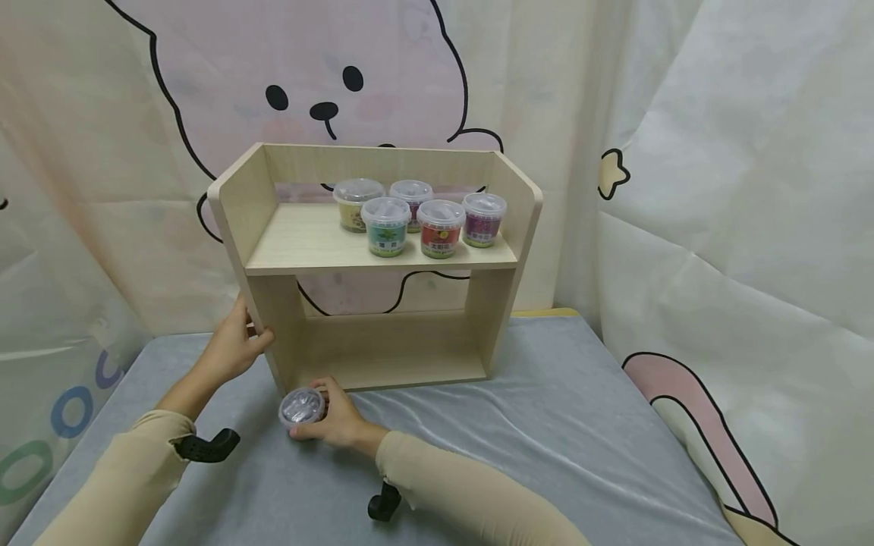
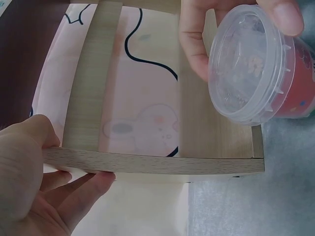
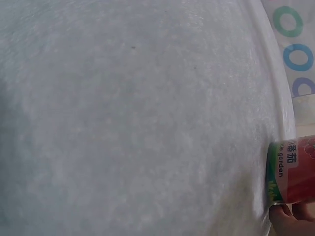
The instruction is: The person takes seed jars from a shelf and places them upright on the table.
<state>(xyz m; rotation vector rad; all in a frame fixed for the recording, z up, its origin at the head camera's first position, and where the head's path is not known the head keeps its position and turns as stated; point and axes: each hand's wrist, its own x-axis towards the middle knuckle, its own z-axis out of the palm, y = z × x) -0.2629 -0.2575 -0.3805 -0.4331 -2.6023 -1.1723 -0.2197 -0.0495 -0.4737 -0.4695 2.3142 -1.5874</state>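
Observation:
My left hand (image 1: 235, 341) grips the left side panel of a pale wooden two-tier shelf (image 1: 382, 269). In the left wrist view its thumb is on one face of the panel (image 2: 162, 164) and its fingers on the other. Low in front of the shelf's lower left corner, my right hand (image 1: 339, 415) holds a small plastic cup (image 1: 302, 407) with a clear lid. A red label wraps the cup (image 3: 298, 169), with "garden" printed on it, as the right wrist view shows.
Several similar lidded cups stand on the upper tier toward its right, among them a teal one (image 1: 386, 227), a red one (image 1: 441, 230) and a purple one (image 1: 482, 220). Grey-blue cloth (image 1: 546, 440) covers the table. Printed curtains (image 1: 724, 189) hang behind and beside it.

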